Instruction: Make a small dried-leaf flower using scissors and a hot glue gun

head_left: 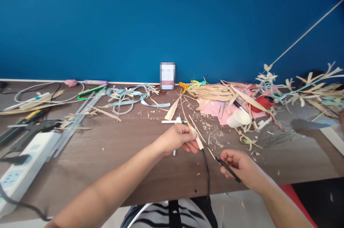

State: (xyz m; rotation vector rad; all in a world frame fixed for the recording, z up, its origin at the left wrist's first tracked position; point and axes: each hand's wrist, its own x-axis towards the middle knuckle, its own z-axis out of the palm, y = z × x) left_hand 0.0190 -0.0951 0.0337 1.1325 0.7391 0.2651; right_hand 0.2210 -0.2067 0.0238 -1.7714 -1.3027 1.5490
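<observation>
Left hand (180, 138) pinched a pale flat strip (199, 143); right hand (243, 168) gripped black-handled scissors (229, 169), blades just beside the strip. Hands were apart, over the tabletop (120, 149).

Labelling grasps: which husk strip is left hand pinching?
The square-ended strip beside the scissors, in the left hand; the flared strip and husk pile lie unheld.

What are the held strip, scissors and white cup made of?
Held strip: probably dried plant husk; matte, straw-coloured, papery.
Scissors: probably plastic handles, smooth and dark; slim blades, likely metal.
White cup: perhaps paper or plastic; smooth, plain white wall.
</observation>
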